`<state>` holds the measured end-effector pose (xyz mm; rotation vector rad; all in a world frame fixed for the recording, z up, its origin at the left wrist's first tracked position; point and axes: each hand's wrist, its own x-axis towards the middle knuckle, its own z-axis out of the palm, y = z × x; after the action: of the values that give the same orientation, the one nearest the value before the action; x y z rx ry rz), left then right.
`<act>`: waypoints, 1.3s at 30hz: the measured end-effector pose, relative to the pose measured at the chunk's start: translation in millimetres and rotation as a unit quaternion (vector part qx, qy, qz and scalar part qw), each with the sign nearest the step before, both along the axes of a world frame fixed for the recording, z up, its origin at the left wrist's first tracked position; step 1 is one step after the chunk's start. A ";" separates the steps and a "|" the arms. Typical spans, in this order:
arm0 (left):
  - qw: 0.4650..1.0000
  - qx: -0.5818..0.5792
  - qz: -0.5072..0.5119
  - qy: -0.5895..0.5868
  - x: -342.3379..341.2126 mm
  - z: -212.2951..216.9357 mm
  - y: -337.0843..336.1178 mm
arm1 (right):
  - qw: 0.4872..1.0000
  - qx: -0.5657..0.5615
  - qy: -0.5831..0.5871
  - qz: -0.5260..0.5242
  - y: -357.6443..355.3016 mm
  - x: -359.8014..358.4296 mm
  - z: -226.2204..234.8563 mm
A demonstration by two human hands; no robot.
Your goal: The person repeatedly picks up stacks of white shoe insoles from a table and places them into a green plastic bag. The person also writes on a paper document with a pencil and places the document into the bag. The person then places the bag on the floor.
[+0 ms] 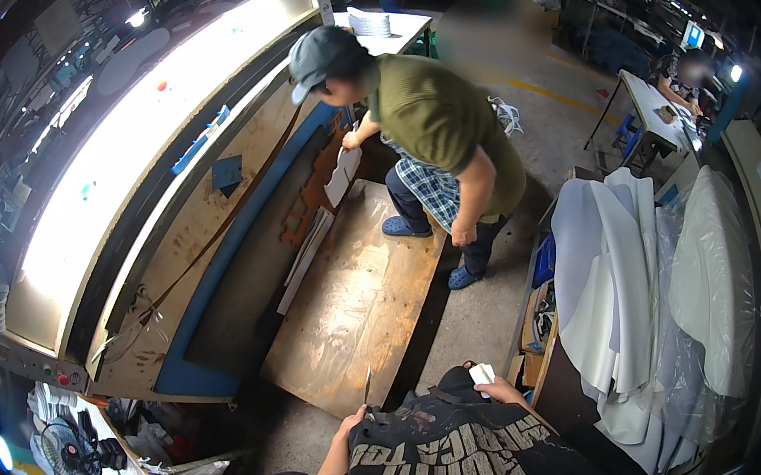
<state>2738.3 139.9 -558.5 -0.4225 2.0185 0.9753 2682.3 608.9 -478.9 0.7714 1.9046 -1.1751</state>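
Observation:
My left hand point(352, 420) is closed near my lap, at the near end of a worn wooden platform point(363, 286). A thin, pointed, blade-like tool point(367, 385) sticks up from it; its lower part is hidden in my fingers. Closer to the right side, my right hand point(503, 391) is closed around a small white block point(483, 375). Ahead, a co-worker point(441, 109) in an olive shirt, cap and checked apron bends over the platform with one foot on it. That person's hand grips a white cut sheet point(343, 171) beside a brown cut-out sheet point(310, 198).
A long machine with a brightly lit panel point(125, 135) runs along the left. Rolled white sheet material point(606, 277) stands at the right, partly in clear plastic. A fan point(71, 442) sits low at the left. More white strips point(306, 257) lean along the platform's left edge.

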 end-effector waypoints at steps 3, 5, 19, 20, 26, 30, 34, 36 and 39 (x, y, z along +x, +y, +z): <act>0.987 -0.036 -0.152 0.045 1.4 3.5 -1.3 | 1.000 0.007 -0.014 0.009 0.6 -1.1 0.3; 0.991 -0.019 -0.121 0.058 3.5 6.2 -1.7 | 1.000 -0.004 -0.014 0.005 1.3 -1.2 -1.8; 0.998 -0.015 0.015 0.062 12.8 6.1 5.8 | 1.000 -0.019 0.012 0.001 9.1 -0.4 -28.2; 0.998 -0.017 0.015 0.052 12.4 4.2 6.5 | 0.999 -0.038 0.026 0.005 10.4 -0.3 -29.7; 0.993 0.007 0.082 -0.079 5.5 -0.8 12.9 | 0.999 -0.010 0.029 0.035 23.2 -3.3 -44.7; 0.998 -0.046 -0.033 0.030 12.3 11.7 16.4 | 0.997 -0.056 0.054 0.029 32.4 -8.2 -51.6; 0.999 -0.028 0.020 0.012 14.9 20.9 23.9 | 0.998 0.031 -0.015 0.046 42.0 -16.9 -56.7; 0.994 -0.026 0.080 -0.065 11.0 20.2 31.4 | 0.999 0.004 0.004 0.047 50.7 -21.7 -62.8; 0.996 -0.019 0.071 -0.056 3.7 16.6 46.2 | 0.997 -0.046 0.043 0.040 71.2 -28.6 -79.1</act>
<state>2742.1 186.0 -541.9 -0.6337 1.9295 0.9774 2653.7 680.2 -557.9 0.5984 1.9178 -1.2551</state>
